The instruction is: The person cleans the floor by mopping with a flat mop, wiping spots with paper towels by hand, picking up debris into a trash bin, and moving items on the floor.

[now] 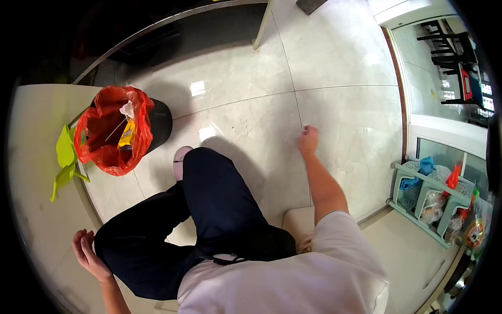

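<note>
My right hand (pixel 308 140) reaches down toward the tiled floor (pixel 251 115), its fingers pressed together. A small pale bit shows at the fingertips, too small to name. Whether the fingertips touch the tiles I cannot tell. My left hand (pixel 90 254) is beside my bent knee, palm partly up, fingers loosely curved and apart with nothing in them. Ahead and to the left stands a dark trash bin (pixel 163 123) lined with a red plastic bag (pixel 112 162). Inside the bag lie a yellow wrapper (pixel 126 135), a crumpled white tissue (pixel 127 109) and a thin white stick.
A bright green dustpan-like item (pixel 65 152) is left of the bin. At the right, a pale green rack (pixel 426 201) holds several bags and baskets beside a glass door. Dark chairs (pixel 452 63) show through the doorway. A metal-framed table (pixel 172 21) crosses the upper left.
</note>
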Tool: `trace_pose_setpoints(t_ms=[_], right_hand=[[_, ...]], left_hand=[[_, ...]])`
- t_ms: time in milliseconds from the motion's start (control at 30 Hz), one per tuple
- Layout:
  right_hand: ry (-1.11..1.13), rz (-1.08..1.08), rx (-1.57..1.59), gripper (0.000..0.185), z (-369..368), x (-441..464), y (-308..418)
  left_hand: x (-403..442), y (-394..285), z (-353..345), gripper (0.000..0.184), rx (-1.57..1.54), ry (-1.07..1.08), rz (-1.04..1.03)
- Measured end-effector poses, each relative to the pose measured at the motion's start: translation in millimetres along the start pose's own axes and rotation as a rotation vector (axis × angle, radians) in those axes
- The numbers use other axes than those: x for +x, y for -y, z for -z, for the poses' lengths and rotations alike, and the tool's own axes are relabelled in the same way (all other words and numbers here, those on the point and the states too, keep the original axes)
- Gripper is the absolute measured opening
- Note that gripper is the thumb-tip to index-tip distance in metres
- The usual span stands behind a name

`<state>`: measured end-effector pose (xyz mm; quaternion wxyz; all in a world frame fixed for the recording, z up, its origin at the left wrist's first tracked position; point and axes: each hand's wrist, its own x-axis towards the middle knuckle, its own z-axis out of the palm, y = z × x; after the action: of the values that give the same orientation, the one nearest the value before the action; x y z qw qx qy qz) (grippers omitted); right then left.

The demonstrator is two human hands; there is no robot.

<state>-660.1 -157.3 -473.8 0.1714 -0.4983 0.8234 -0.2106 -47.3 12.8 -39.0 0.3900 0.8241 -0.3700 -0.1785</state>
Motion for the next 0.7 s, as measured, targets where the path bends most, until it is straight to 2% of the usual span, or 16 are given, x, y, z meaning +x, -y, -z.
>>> trace_pose_setpoints(t_ms=[33, 100, 233, 267, 367, 433, 533, 700], right_hand=[[0.008, 0.013, 0.063, 0.021, -14.7, -16.5, 17.9], [0.017, 0.171, 0.005, 0.023, -46.2, -47.0, 65.1], [0.085, 0.263, 0.193, 0.022, -81.1, -70.0, 156.8], [0.103, 0.227, 0.153, 0.021, -82.4, -70.3, 164.4], [0.020, 0.205, 0.211, 0.024, -56.8, -78.9, 143.8], [0.075, -0.015, 0.230, 0.027, -38.6, -104.6, 106.7], [0.136, 0.009, 0.124, 0.032, -37.5, -139.5, 86.1], [0.066, 0.194, 0.129, 0.035, -77.0, -108.6, 153.5]], left_hand=[[-1.9, -1.3, -0.2, 0.024, 0.005, -0.001, 0.007], [-2.2, -4.9, -3.4, 0.024, 0.006, -0.021, 0.005], [-3.4, -9.5, -9.1, 0.024, 0.031, -0.032, -0.026], [-2.6, -14.8, -13.6, 0.024, 0.086, -0.009, -0.064], [-3.8, -13.7, -8.9, 0.024, 0.164, 0.027, -0.126], [-4.7, -10.5, -6.6, 0.025, 0.135, 0.025, -0.100], [-7.1, -12.3, -6.7, 0.024, 0.113, 0.004, -0.065], [-8.9, -16.7, -7.5, 0.024, 0.121, -0.007, -0.056]])
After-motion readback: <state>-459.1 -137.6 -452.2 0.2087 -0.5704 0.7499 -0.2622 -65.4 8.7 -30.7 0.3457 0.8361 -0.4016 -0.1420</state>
